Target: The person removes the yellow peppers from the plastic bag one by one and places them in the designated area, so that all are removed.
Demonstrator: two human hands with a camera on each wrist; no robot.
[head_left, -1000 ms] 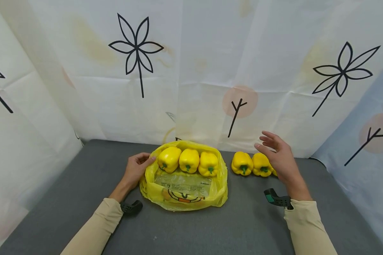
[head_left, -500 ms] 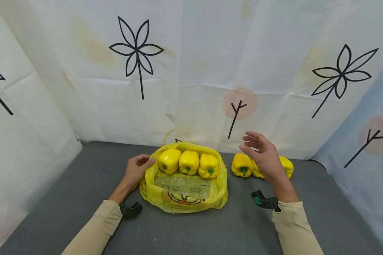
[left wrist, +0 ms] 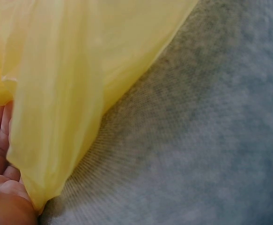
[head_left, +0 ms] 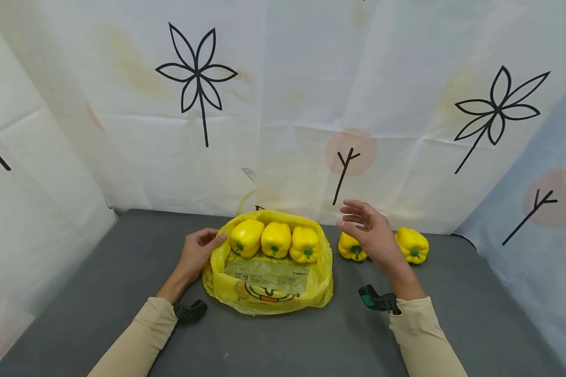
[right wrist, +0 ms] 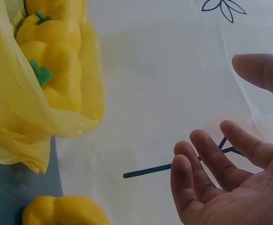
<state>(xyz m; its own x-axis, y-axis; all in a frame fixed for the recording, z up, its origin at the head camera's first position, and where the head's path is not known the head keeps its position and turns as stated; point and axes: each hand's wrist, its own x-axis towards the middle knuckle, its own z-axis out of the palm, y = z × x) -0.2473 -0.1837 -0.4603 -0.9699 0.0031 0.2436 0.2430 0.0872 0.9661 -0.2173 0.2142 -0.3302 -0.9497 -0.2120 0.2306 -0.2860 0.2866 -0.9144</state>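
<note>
At its left rim, a yellow plastic bag [head_left: 269,306] is pinched between the thumb and fingers of my left hand [head_left: 197,254]. Three yellow bell peppers [head_left: 275,240] lie in a row along the back inside it. In the left wrist view, the bag's film hides part of the hand [left wrist: 7,190]. My right hand [head_left: 373,233] hovers over the peppers outside the bag, fingers loosely spread and holding nothing. One bell pepper [head_left: 351,248] shows left of this hand and another bell pepper [head_left: 412,245] right of it; the hand covers the spot between them.
A grey table [head_left: 283,345] carries the bag and peppers. Behind it hangs a white cloth [head_left: 287,104] with drawn leaves and twigs, close to the table's back edge. Dark straps with small devices sit on both wrists.
My right hand has moved left and slightly down, from beside the right-hand peppers to above the gap nearer the bag. The rightmost pepper has come into view. My left hand stays at the bag.
</note>
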